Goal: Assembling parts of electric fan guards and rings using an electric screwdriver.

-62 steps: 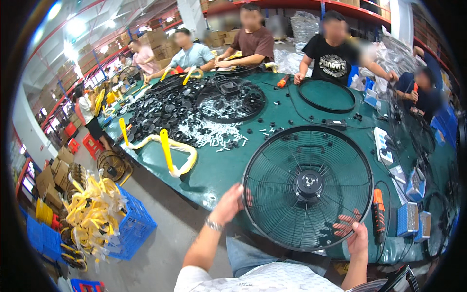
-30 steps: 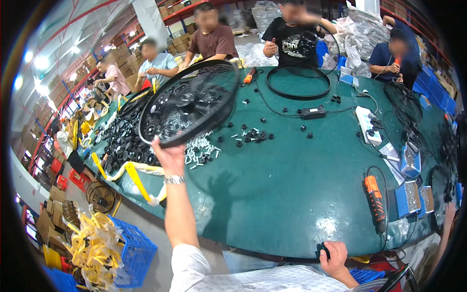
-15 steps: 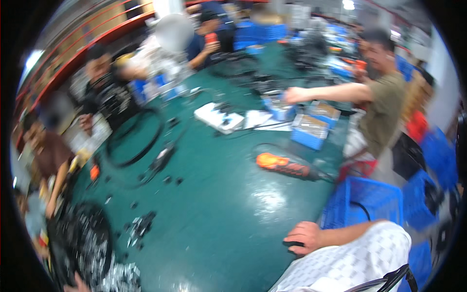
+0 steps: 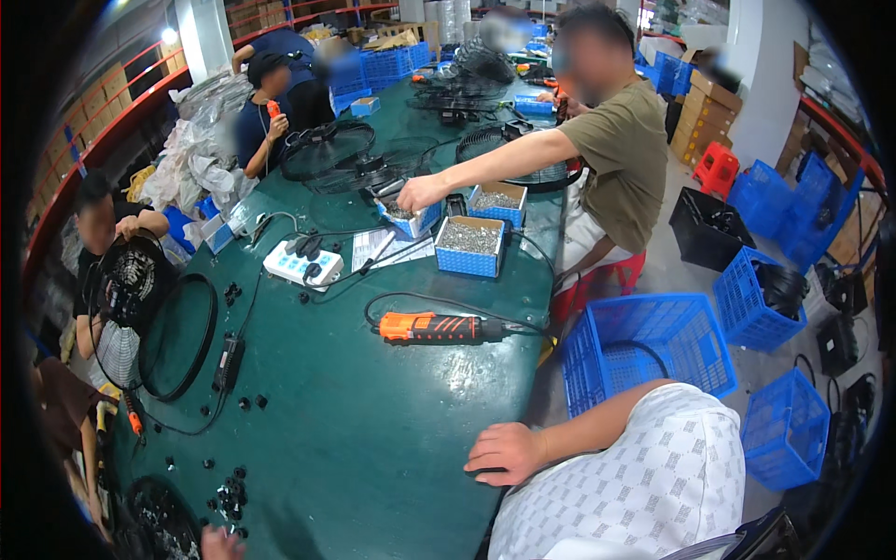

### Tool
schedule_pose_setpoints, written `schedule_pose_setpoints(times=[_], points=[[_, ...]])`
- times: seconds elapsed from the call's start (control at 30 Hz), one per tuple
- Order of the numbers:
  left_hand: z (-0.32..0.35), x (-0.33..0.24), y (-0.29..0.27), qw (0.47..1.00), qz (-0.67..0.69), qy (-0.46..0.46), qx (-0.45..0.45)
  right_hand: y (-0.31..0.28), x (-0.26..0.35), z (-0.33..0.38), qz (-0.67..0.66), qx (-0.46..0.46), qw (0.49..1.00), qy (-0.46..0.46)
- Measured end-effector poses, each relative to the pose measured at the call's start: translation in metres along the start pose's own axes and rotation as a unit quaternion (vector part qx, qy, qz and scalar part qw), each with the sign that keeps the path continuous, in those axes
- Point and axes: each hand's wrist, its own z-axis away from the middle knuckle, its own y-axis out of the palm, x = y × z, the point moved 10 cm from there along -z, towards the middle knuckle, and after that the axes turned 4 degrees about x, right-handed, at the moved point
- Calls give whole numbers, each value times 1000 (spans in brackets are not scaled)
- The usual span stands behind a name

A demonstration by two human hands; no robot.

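My right hand (image 4: 509, 454) rests on the green table (image 4: 392, 401) near its right edge. Its fingers curl down together over something dark, mostly hidden beneath them. At the lower edge, my left hand (image 4: 222, 542) is blurred and partly cut off. It is nearest to a scatter of small black and silvery parts (image 4: 231, 493). A black round item (image 4: 161, 518) with shiny pieces lies to its left. Beyond my right hand lies an orange and black electric screwdriver (image 4: 439, 328) with its cord, touched by neither hand.
A co-worker's hand (image 4: 423, 193) reaches into a blue box among screw-filled boxes (image 4: 469, 263). A white power strip (image 4: 303, 266), black ring (image 4: 177, 392) and fan guards (image 4: 327, 152) lie on the table. Blue crates (image 4: 644, 313) stand right of it. Other people sit along the left.
The view has swung rightward and steadied, so most things appear farther left. My right hand still rests on the table. The co-worker in the olive shirt keeps a hand at the blue box.
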Motion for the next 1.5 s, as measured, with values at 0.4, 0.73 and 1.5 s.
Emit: schedule_pose_setpoints(times=[0.4,0.73,1.5], points=[[213,-78,330,918,-293,157,215,-14,-10,8,-104,-3,994,-43],[247,-68,358,891,-397,210,-61,-70,-62,-18,-461,61,882,74],[235,-86,365,853,-418,236,-205,-145,-620,-220,-584,-415,568,405]])
